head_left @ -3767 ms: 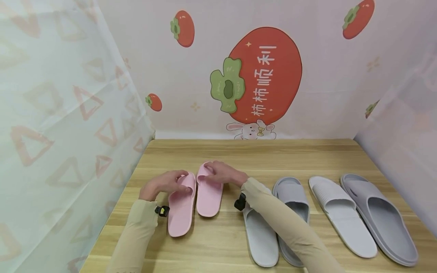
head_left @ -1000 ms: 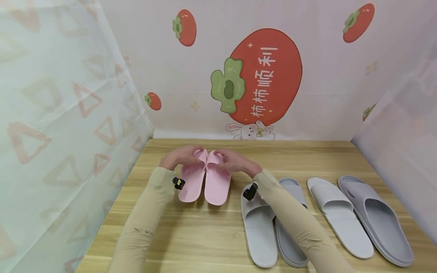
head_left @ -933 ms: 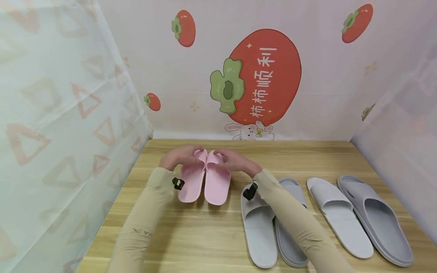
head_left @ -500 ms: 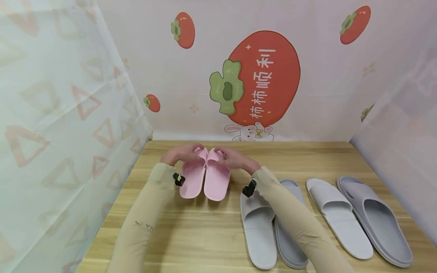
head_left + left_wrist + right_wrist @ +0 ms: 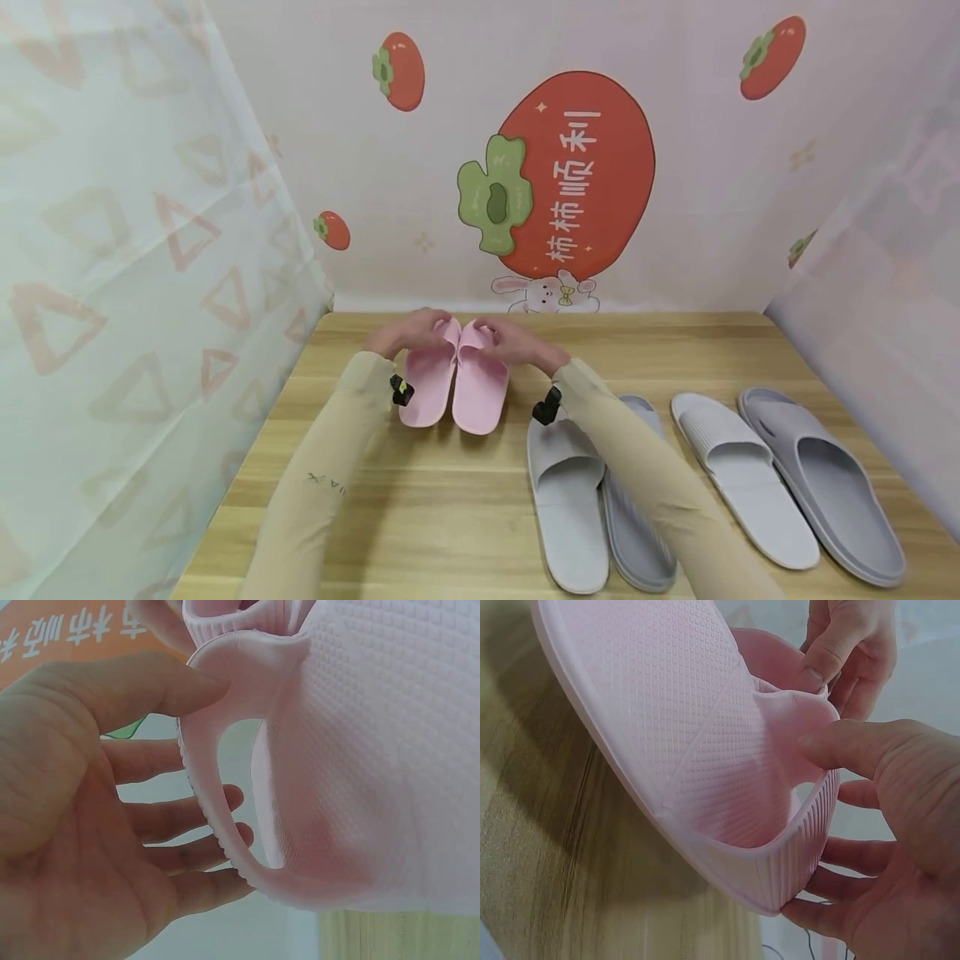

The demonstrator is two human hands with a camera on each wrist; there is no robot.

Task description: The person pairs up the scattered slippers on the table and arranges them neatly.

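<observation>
Two pink slide slippers are side by side near the back of the table, straps touching. My left hand (image 5: 415,331) grips the strap of the left pink slipper (image 5: 427,398). The left wrist view shows my thumb pressed on that pink strap (image 5: 251,671), with the other fingers around its far side. My right hand (image 5: 517,342) holds the right pink slipper (image 5: 480,397) by its strap in the same manner. In the right wrist view, this slipper's sole (image 5: 656,690) tilts above the wood and casts a shadow.
To the right on the wooden table (image 5: 435,517) lie a light grey slipper (image 5: 573,517) and a darker grey slipper (image 5: 637,533), partly behind my right sleeve. Further right are a whitish slipper (image 5: 757,492) and a grey slipper (image 5: 840,483). Printed cloth (image 5: 405,167) walls the back and sides.
Both pink slippers have come together from a staggered position and shifted toward the back wall. Over the last second they moved slightly further back, with both hands holding them.
</observation>
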